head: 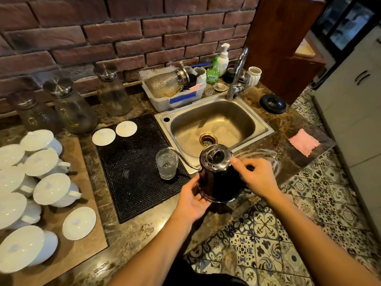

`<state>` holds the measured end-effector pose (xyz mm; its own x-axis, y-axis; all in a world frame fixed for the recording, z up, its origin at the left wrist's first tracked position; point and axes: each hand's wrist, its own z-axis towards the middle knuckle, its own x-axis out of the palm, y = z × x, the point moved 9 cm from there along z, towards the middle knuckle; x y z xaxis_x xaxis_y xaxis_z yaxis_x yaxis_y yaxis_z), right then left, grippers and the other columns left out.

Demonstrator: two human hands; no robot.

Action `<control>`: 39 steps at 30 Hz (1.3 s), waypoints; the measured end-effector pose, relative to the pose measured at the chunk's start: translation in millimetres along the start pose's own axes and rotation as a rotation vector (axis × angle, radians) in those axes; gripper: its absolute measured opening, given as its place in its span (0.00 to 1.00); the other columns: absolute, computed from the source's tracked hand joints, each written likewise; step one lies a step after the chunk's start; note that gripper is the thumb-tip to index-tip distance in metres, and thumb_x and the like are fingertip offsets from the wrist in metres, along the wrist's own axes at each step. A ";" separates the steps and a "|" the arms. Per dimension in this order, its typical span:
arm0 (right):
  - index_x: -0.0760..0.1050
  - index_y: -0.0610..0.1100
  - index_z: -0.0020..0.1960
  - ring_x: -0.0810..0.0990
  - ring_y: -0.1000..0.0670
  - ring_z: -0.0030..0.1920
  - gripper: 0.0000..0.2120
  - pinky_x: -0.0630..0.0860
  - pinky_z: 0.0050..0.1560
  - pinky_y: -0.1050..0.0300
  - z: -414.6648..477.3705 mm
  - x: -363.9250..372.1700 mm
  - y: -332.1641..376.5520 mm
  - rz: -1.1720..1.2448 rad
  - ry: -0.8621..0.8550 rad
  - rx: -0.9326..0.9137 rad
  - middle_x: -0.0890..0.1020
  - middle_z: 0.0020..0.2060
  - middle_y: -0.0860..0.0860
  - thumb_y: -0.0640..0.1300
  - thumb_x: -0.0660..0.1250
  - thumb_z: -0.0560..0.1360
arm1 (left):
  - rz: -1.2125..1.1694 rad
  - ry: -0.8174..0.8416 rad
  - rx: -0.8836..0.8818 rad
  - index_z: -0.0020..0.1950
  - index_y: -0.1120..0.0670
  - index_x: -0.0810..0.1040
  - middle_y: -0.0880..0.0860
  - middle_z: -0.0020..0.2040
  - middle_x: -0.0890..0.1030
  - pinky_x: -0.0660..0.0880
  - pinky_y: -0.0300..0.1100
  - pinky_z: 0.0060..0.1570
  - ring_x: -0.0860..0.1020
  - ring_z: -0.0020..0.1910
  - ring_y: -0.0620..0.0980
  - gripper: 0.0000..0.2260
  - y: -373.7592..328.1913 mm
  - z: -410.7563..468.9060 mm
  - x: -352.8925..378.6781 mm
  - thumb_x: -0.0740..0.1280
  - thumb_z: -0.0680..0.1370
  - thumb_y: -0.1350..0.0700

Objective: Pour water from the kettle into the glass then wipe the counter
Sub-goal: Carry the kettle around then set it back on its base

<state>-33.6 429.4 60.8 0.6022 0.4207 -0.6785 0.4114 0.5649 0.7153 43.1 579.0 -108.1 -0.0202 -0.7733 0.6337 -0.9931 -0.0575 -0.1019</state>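
Note:
A black gooseneck kettle [216, 178] is held above the counter's front edge, tilted left. Its thin metal spout [181, 156] curves over the rim of a clear textured glass [166, 165] that stands on a black rubber mat [136, 162]; water shows in the glass. My left hand [192, 200] cups the kettle's lower left side. My right hand [254, 178] grips the kettle's handle side on the right. A pink cloth [303, 142] lies flat on the dark marble counter [132, 238] to the right of the sink.
A steel sink [214, 122] with a tap [237, 75] sits behind the kettle. A dish rack [175, 96] stands behind the mat. Glass carafes [72, 108] line the brick wall. White lidded cups [51, 190] crowd a board at left. A black kettle base [272, 103] lies right of the tap.

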 end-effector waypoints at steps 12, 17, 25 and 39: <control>0.65 0.45 0.26 0.61 0.56 0.26 0.27 0.57 0.31 0.47 16.9 -61.0 -15.8 0.370 -0.270 -0.007 0.65 0.22 0.55 0.55 0.65 0.79 | 0.425 0.045 0.239 0.55 0.52 0.83 0.57 0.62 0.83 0.76 0.53 0.66 0.80 0.61 0.55 0.16 -51.9 -32.2 87.0 0.78 0.71 0.48; 0.67 0.36 0.26 0.64 0.47 0.27 0.29 0.68 0.38 0.53 35.6 -120.5 -4.4 0.430 -0.376 -0.075 0.68 0.23 0.35 0.53 0.66 0.79 | 0.585 0.094 0.334 0.46 0.49 0.81 0.60 0.69 0.79 0.80 0.45 0.52 0.76 0.69 0.58 0.13 -57.3 -56.5 153.1 0.77 0.71 0.42; 0.72 0.42 0.26 0.66 0.53 0.26 0.26 0.61 0.31 0.53 54.0 -226.4 10.4 0.480 -0.474 -0.158 0.69 0.22 0.49 0.54 0.70 0.78 | 0.741 0.257 0.365 0.40 0.50 0.79 0.46 0.21 0.73 0.68 0.38 0.29 0.71 0.18 0.43 0.14 -30.6 -83.7 259.1 0.74 0.72 0.41; 0.79 0.41 0.30 0.69 0.53 0.22 0.22 0.64 0.28 0.58 7.5 -394.0 -26.4 0.514 -0.693 -0.208 0.73 0.22 0.56 0.53 0.73 0.78 | 0.887 0.588 0.359 0.39 0.48 0.88 0.48 0.31 0.84 0.79 0.38 0.31 0.82 0.27 0.44 0.11 80.4 -82.4 396.9 0.83 0.64 0.45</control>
<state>-276.5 243.4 310.5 0.9849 0.1717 0.0198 -0.1158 0.5705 0.8131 -54.2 319.4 198.4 -0.8491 -0.2186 0.4809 -0.5115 0.1134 -0.8517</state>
